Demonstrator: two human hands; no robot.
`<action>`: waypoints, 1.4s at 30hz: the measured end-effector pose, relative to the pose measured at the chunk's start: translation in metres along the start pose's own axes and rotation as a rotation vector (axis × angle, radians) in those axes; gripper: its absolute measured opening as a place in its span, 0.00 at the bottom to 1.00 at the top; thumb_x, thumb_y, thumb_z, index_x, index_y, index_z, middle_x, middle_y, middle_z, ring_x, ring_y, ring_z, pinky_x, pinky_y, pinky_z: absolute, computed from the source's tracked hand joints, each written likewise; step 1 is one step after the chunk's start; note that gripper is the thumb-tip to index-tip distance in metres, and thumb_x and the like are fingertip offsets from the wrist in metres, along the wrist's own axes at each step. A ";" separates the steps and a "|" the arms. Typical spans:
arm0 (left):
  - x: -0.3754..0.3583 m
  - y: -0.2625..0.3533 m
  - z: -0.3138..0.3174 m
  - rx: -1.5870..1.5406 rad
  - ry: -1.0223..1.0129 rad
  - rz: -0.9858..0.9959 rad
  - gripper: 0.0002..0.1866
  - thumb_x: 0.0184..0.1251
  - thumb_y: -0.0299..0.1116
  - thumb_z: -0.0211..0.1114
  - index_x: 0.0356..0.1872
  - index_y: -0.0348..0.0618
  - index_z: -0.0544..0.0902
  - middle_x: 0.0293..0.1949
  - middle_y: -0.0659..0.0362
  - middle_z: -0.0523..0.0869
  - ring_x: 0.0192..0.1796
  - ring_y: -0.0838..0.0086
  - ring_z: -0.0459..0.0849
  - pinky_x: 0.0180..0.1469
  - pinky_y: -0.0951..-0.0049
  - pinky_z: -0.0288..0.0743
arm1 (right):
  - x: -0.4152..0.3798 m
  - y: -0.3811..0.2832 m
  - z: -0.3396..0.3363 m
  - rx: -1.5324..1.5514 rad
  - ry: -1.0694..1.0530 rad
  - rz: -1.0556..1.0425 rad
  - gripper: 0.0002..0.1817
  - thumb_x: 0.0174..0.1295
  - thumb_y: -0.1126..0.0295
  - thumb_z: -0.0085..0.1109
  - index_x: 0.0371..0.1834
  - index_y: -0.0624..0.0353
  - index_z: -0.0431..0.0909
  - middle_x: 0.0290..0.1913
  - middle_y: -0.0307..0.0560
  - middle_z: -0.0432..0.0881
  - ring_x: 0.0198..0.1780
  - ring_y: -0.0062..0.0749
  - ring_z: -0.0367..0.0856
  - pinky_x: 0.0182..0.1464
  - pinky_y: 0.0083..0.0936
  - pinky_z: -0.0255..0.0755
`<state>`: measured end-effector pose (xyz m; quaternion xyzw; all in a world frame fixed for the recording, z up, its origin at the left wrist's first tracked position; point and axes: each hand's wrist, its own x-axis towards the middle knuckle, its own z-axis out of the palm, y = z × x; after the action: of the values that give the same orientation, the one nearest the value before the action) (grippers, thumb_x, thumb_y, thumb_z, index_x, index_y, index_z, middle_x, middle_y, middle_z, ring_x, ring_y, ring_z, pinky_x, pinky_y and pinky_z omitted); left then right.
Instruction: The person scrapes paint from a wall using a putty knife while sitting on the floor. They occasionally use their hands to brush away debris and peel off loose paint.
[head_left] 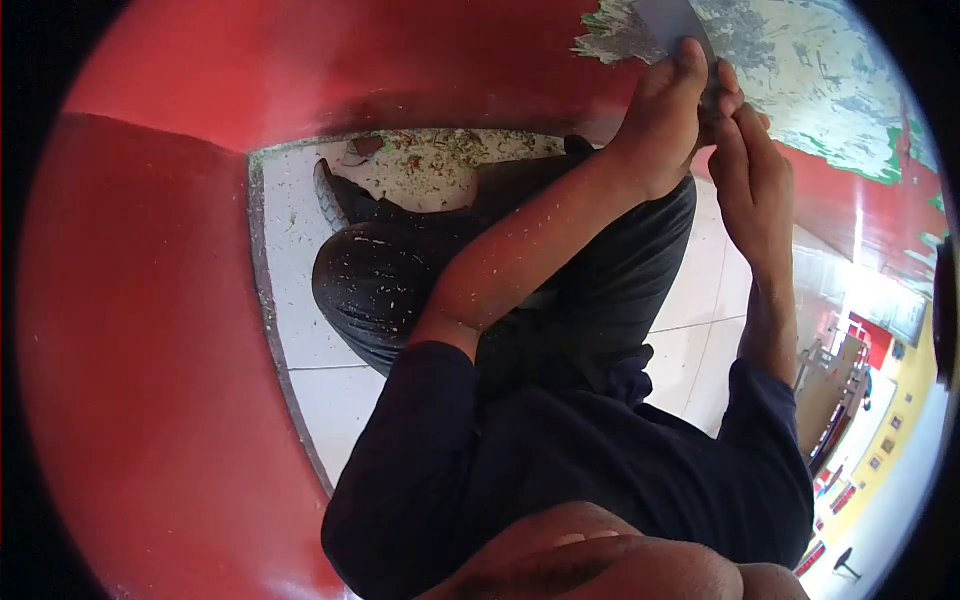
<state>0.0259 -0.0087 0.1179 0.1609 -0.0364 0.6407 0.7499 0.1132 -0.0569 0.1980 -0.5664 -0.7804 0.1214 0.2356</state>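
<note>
The left hand is closed round a flat grey scraper, its thumb laid along the tool; the right hand has its fingers bent in at the scraper's lower end, closed on it too, though part of that hold is hidden; the scraper sits between the two sets of fingers, its blade pointing away from the person and overlapping the stripped patch in view; whether its edge touches there, I cannot tell; the patch spreads mostly to the right of the fingers, mottled pale and grey, with ragged green edges; glossy red wall runs off to their left and meets another red face at a corner; below and left of the fingers, green and red flakes litter the white tiled floor; far off, below and right of them, the bright room shows a yellow wall with small frames
</note>
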 end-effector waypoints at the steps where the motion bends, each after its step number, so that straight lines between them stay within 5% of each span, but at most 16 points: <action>1: -0.001 0.005 0.000 0.005 0.003 0.006 0.24 0.80 0.52 0.38 0.36 0.44 0.73 0.28 0.62 0.75 0.33 0.72 0.82 0.35 0.73 0.78 | 0.004 -0.010 0.002 0.018 0.024 -0.048 0.13 0.72 0.67 0.47 0.55 0.56 0.77 0.32 0.53 0.82 0.32 0.52 0.82 0.36 0.33 0.75; 5: -0.006 0.006 0.005 -0.083 -0.041 -0.088 0.23 0.79 0.54 0.40 0.36 0.47 0.72 0.27 0.64 0.73 0.31 0.75 0.76 0.30 0.79 0.69 | -0.001 0.008 0.007 -0.081 -0.016 -0.020 0.11 0.71 0.68 0.49 0.49 0.61 0.76 0.35 0.56 0.83 0.34 0.44 0.85 0.37 0.31 0.75; 6: -0.010 0.011 0.005 -0.119 -0.046 -0.153 0.23 0.78 0.56 0.41 0.35 0.48 0.72 0.27 0.65 0.72 0.28 0.78 0.72 0.28 0.82 0.65 | -0.005 0.003 0.003 0.032 0.025 -0.042 0.09 0.71 0.68 0.49 0.45 0.60 0.76 0.33 0.57 0.81 0.33 0.53 0.82 0.35 0.35 0.74; 11: 0.009 -0.003 -0.008 -0.147 -0.094 0.042 0.22 0.78 0.55 0.43 0.37 0.47 0.73 0.29 0.64 0.73 0.32 0.79 0.74 0.35 0.78 0.69 | 0.011 0.007 0.004 -0.182 -0.034 -0.018 0.12 0.71 0.69 0.48 0.51 0.60 0.76 0.36 0.57 0.84 0.38 0.52 0.85 0.40 0.38 0.76; 15: -0.003 0.002 0.003 -0.091 -0.100 -0.092 0.22 0.77 0.55 0.44 0.37 0.46 0.73 0.29 0.64 0.72 0.34 0.77 0.74 0.40 0.77 0.70 | 0.000 0.007 -0.001 0.011 0.021 -0.041 0.11 0.70 0.65 0.50 0.51 0.52 0.78 0.34 0.59 0.83 0.35 0.60 0.81 0.37 0.41 0.75; 18: 0.005 0.007 0.007 -0.140 -0.069 0.082 0.22 0.77 0.55 0.44 0.36 0.46 0.73 0.28 0.64 0.72 0.32 0.78 0.73 0.38 0.78 0.69 | 0.013 -0.003 -0.001 -0.218 -0.060 0.001 0.14 0.71 0.68 0.48 0.55 0.59 0.76 0.38 0.56 0.85 0.37 0.49 0.86 0.39 0.35 0.77; 22: -0.001 -0.011 -0.006 -0.198 -0.287 -0.154 0.23 0.76 0.58 0.42 0.36 0.49 0.72 0.26 0.65 0.71 0.30 0.79 0.70 0.38 0.78 0.67 | -0.003 0.012 -0.006 -0.088 0.019 -0.059 0.15 0.72 0.67 0.47 0.56 0.59 0.76 0.32 0.52 0.84 0.31 0.40 0.83 0.36 0.32 0.76; 23: 0.000 -0.014 0.006 -0.112 -0.114 -0.111 0.24 0.76 0.60 0.41 0.34 0.50 0.71 0.27 0.65 0.73 0.30 0.79 0.71 0.39 0.78 0.69 | -0.006 0.014 -0.007 -0.071 0.032 -0.066 0.15 0.73 0.66 0.46 0.56 0.60 0.76 0.28 0.51 0.83 0.25 0.34 0.79 0.33 0.29 0.73; 26: -0.003 0.021 0.005 -0.091 -0.124 0.094 0.25 0.76 0.60 0.41 0.34 0.49 0.72 0.28 0.65 0.74 0.31 0.79 0.73 0.40 0.76 0.72 | 0.019 -0.021 0.009 -0.166 -0.021 -0.092 0.17 0.73 0.67 0.47 0.58 0.64 0.75 0.29 0.45 0.84 0.26 0.30 0.79 0.33 0.27 0.74; 27: 0.000 0.024 0.001 -0.120 -0.156 0.124 0.25 0.76 0.60 0.41 0.34 0.49 0.72 0.28 0.64 0.75 0.32 0.78 0.74 0.40 0.75 0.73 | 0.022 -0.023 0.015 -0.238 -0.004 -0.264 0.18 0.73 0.67 0.47 0.61 0.64 0.73 0.31 0.42 0.85 0.27 0.26 0.79 0.33 0.26 0.74; 30: -0.008 0.016 0.007 -0.007 -0.025 0.015 0.25 0.76 0.59 0.42 0.36 0.48 0.73 0.28 0.65 0.74 0.33 0.77 0.75 0.40 0.72 0.74 | 0.005 -0.013 0.007 -0.133 0.012 -0.113 0.15 0.72 0.69 0.46 0.56 0.61 0.77 0.45 0.54 0.85 0.40 0.45 0.87 0.41 0.31 0.78; 31: -0.010 0.009 0.010 -0.035 -0.119 -0.057 0.24 0.76 0.59 0.42 0.36 0.49 0.73 0.28 0.65 0.74 0.33 0.76 0.75 0.39 0.74 0.72 | -0.003 -0.011 0.000 -0.071 0.079 -0.114 0.14 0.72 0.67 0.47 0.55 0.57 0.77 0.37 0.58 0.84 0.38 0.51 0.85 0.40 0.34 0.77; 32: -0.002 -0.010 0.013 -0.009 -0.095 0.071 0.25 0.80 0.52 0.37 0.37 0.42 0.73 0.27 0.61 0.75 0.37 0.69 0.84 0.34 0.73 0.77 | 0.002 -0.014 0.000 -0.094 0.049 -0.072 0.14 0.71 0.67 0.47 0.55 0.57 0.77 0.35 0.59 0.84 0.37 0.52 0.85 0.39 0.34 0.76; 34: 0.002 0.000 0.010 0.033 -0.123 0.047 0.25 0.80 0.53 0.37 0.37 0.41 0.73 0.27 0.61 0.76 0.36 0.69 0.84 0.34 0.74 0.77 | -0.003 -0.012 -0.005 -0.143 0.024 0.090 0.14 0.71 0.67 0.48 0.55 0.56 0.77 0.32 0.60 0.82 0.35 0.54 0.84 0.38 0.35 0.75; 35: 0.002 0.000 0.012 0.001 -0.124 0.019 0.26 0.80 0.53 0.37 0.37 0.41 0.73 0.27 0.61 0.76 0.36 0.69 0.84 0.34 0.74 0.76 | -0.004 -0.006 -0.001 -0.126 0.073 -0.057 0.13 0.71 0.67 0.48 0.54 0.57 0.77 0.32 0.59 0.82 0.33 0.51 0.84 0.35 0.34 0.74; 42: 0.004 -0.011 0.017 -0.095 -0.082 -0.028 0.25 0.78 0.55 0.40 0.36 0.44 0.74 0.28 0.61 0.76 0.32 0.73 0.80 0.36 0.72 0.76 | -0.006 -0.006 -0.018 -0.171 0.005 0.005 0.12 0.71 0.67 0.50 0.53 0.56 0.77 0.30 0.56 0.83 0.31 0.54 0.82 0.33 0.33 0.74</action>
<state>0.0397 -0.0114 0.1329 0.1516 -0.0951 0.6208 0.7633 0.1191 -0.0658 0.2148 -0.5869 -0.7857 0.0534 0.1882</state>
